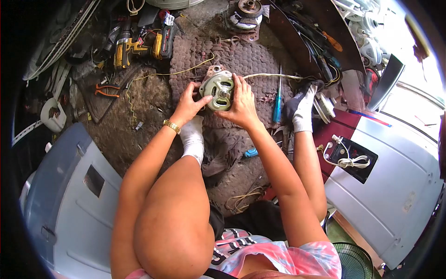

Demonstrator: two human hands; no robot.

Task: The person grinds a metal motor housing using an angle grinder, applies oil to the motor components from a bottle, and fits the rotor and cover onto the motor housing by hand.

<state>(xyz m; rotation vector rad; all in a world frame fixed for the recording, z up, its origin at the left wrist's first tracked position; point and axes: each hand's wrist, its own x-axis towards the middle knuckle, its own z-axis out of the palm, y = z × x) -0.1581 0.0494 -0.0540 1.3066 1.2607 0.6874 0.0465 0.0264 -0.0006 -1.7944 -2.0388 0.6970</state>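
Between my two hands is a round, pale green metal motor housing [218, 93] with slots and a central hub, held over the woven mat. My left hand [189, 106] grips its left edge, thumb resting on the face. On the right side, my right hand [241, 103] wraps round the rim with its fingers pointing up. A reddish bracket [215, 69] shows at the housing's top. From behind my right hand a pale cable [274, 75] runs rightward. On the mat [190, 58] to the right lies a blue screwdriver [277, 108].
Yellow power drills [125, 49] and orange-handled pliers [108, 89] lie at the left. Another motor [246, 16] sits at the top. A metal tray [297, 35] of tools stands upper right. Large panels [385, 172] flank my legs.
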